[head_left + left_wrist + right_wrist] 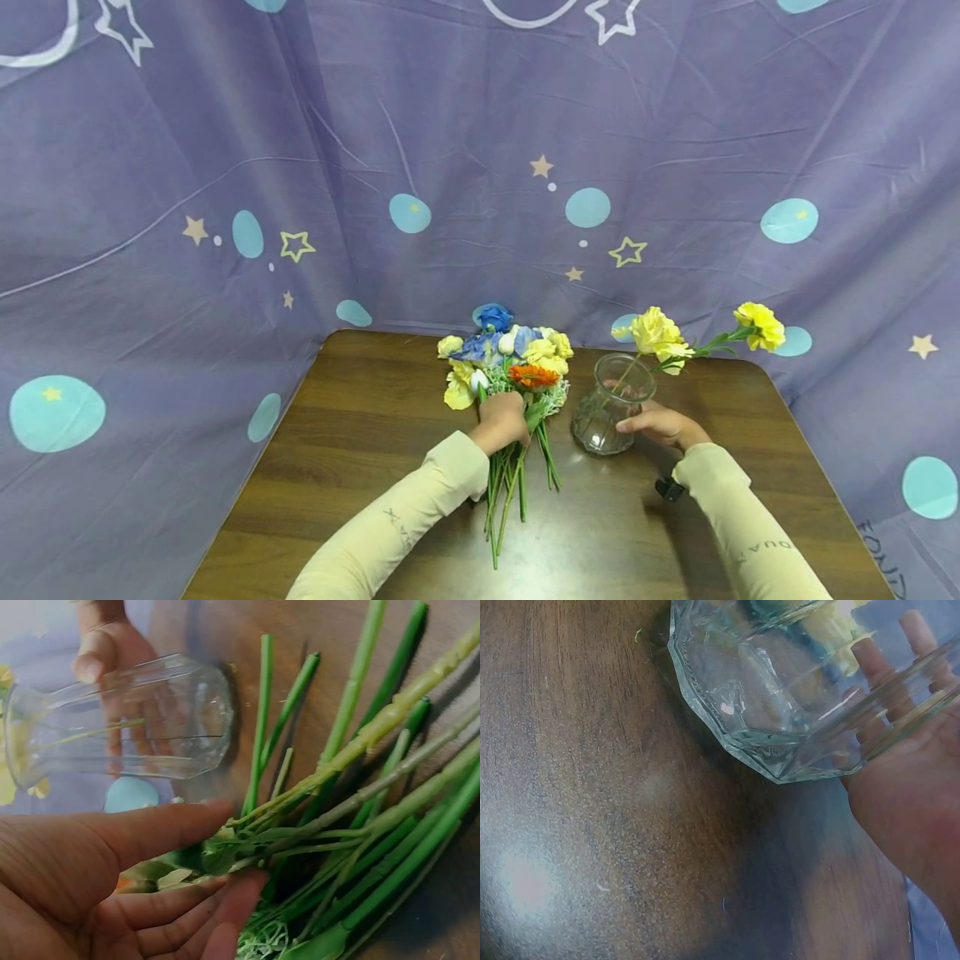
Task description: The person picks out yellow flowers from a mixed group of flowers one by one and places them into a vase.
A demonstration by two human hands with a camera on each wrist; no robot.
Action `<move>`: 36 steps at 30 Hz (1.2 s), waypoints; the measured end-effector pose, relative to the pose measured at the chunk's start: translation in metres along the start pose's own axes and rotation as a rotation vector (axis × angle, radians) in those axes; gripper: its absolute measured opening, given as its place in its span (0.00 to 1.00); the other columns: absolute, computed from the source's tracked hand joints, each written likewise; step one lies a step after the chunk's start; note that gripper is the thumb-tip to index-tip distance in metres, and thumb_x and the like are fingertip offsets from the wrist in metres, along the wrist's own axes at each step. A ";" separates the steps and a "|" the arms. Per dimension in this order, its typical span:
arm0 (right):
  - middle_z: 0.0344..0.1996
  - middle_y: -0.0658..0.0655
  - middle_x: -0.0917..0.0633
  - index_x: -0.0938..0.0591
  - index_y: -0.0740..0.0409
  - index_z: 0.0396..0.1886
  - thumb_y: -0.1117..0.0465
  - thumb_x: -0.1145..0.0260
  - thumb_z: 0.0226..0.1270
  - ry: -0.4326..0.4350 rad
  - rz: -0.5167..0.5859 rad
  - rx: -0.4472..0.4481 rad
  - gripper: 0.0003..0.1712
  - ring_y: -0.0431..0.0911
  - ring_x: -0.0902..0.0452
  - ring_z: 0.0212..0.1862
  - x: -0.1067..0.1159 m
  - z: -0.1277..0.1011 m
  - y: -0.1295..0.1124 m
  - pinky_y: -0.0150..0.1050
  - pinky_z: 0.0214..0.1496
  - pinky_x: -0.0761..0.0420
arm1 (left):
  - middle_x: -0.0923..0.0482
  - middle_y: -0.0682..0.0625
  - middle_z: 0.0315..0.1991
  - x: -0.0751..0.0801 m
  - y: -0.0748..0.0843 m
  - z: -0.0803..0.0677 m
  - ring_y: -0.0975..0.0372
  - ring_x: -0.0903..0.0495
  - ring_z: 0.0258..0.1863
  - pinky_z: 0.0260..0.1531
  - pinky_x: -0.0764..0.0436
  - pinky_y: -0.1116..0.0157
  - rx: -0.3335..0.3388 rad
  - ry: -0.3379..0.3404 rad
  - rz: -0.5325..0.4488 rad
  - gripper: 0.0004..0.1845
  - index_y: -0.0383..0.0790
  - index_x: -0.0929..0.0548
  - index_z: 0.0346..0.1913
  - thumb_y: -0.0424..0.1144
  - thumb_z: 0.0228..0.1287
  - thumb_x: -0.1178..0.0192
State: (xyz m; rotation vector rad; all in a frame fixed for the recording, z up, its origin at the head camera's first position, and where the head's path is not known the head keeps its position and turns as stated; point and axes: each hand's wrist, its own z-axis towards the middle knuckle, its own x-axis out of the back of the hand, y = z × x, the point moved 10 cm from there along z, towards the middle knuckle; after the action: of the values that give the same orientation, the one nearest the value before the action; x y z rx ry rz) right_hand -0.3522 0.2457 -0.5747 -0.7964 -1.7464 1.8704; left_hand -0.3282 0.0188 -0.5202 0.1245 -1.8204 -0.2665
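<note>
A purple cloth [187, 150] printed with stars and blue dots hangs behind and beside a dark wooden table [360, 433]. Toward the left of the table's middle lies a bunch of flowers [506, 362], its yellow, blue, white and orange heads pointing toward the far edge and its green stems [510, 492] running back toward the person. The left hand [498, 421] rests on the bunch just below the heads. In the left wrist view, the thumb [161, 829] lies over the stems and the fingers [187, 900] curve loosely under them, so the hand is closing round the stalks rather than squeezing them tight.

Just to the right of the bunch a clear glass vase [611, 404] stands upright on the table, apart from the flowers. A yellow flower [656, 332] stands in it with its stem showing through the glass, and a second yellow flower [761, 323] leans far out to the right on a long stalk. The right hand [663, 425] cups the vase's right side low down. The right wrist view shows the palm against the glass and the fingers [874, 664] wrapped round the far side, seen through the wall, so the hand grasps the vase. A small dark object [670, 488] sits by the right sleeve [742, 525]; I cannot tell what it is.
</note>
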 end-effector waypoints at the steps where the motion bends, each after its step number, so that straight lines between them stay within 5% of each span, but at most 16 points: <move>1: 0.61 0.39 0.19 0.34 0.38 0.67 0.75 0.36 0.62 0.001 0.000 -0.002 0.39 0.38 0.23 0.63 0.000 0.000 0.000 0.32 0.63 0.24 | 0.28 0.53 0.16 0.000 0.001 0.000 0.63 0.34 0.15 0.15 0.37 0.66 -0.010 0.013 -0.007 0.20 0.46 0.22 0.20 0.44 0.46 0.17; 4: 0.61 0.39 0.19 0.34 0.39 0.68 0.75 0.37 0.62 -0.001 0.002 0.005 0.40 0.38 0.23 0.63 -0.001 0.000 -0.002 0.32 0.63 0.24 | 0.43 0.56 0.13 -0.001 0.003 0.001 0.64 0.43 0.15 0.15 0.42 0.66 -0.035 0.054 -0.035 0.28 0.48 0.34 0.16 0.39 0.47 0.18; 7: 0.60 0.39 0.19 0.33 0.38 0.67 0.76 0.37 0.61 0.001 0.007 0.011 0.40 0.37 0.22 0.62 0.000 0.000 -0.001 0.32 0.62 0.24 | 0.48 0.56 0.13 -0.001 0.004 0.002 0.64 0.45 0.16 0.17 0.43 0.66 -0.042 0.096 -0.035 0.32 0.50 0.39 0.15 0.39 0.47 0.18; 12: 0.59 0.39 0.18 0.33 0.37 0.66 0.76 0.37 0.60 0.000 0.009 0.013 0.40 0.36 0.21 0.61 0.001 0.000 0.004 0.31 0.62 0.24 | 0.27 0.53 0.13 -0.005 0.004 0.006 0.61 0.25 0.16 0.16 0.27 0.66 -0.020 0.156 0.054 0.23 0.48 0.25 0.15 0.46 0.43 0.16; 15: 0.59 0.39 0.18 0.33 0.37 0.66 0.76 0.37 0.61 -0.006 0.006 0.017 0.40 0.36 0.21 0.61 0.001 0.001 0.005 0.31 0.62 0.25 | 0.23 0.51 0.16 -0.011 0.004 0.008 0.60 0.21 0.18 0.16 0.25 0.66 -0.012 0.172 0.098 0.21 0.47 0.24 0.15 0.43 0.49 0.18; 22: 0.60 0.40 0.18 0.33 0.37 0.67 0.76 0.36 0.60 -0.001 0.003 0.021 0.41 0.37 0.21 0.61 0.001 0.002 0.003 0.32 0.62 0.24 | 0.47 0.54 0.13 -0.008 0.006 0.007 0.63 0.44 0.15 0.18 0.45 0.64 -0.020 0.218 0.036 0.32 0.50 0.48 0.17 0.26 0.57 0.33; 36: 0.59 0.40 0.18 0.33 0.37 0.67 0.75 0.36 0.61 -0.007 0.014 0.021 0.40 0.37 0.21 0.61 0.003 0.002 0.005 0.32 0.62 0.24 | 0.55 0.57 0.13 0.017 -0.002 -0.001 0.63 0.49 0.14 0.16 0.47 0.65 -0.036 0.233 -0.075 0.31 0.50 0.48 0.17 0.26 0.58 0.35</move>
State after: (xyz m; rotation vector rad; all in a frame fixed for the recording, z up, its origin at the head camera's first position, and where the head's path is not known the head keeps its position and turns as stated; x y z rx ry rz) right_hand -0.3553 0.2459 -0.5801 -0.7968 -1.7264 1.8993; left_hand -0.3321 0.0129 -0.5049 0.1914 -1.5814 -0.3240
